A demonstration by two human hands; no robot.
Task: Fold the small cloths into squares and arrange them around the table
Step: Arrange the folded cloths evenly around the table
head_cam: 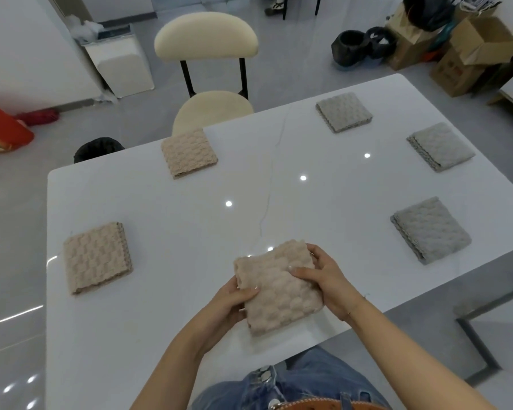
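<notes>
A folded beige cloth [279,287] is held over the near edge of the white table [190,232]. My left hand [231,300] grips its left side, thumb on top. My right hand [323,276] grips its right side, thumb pressed on the top face. Two other beige folded squares lie on the table, one at the left [97,257] and one at the far edge [188,152]. Three grey folded squares lie along the right side, at the back [344,111], the right corner [442,146] and nearer [431,229].
A cream chair [208,39] stands beyond the table's far edge. A black bin [97,147] sits by the far left corner. Cardboard boxes [468,54] and black pots [362,45] crowd the floor at the back right. A red bag [3,128] lies at left.
</notes>
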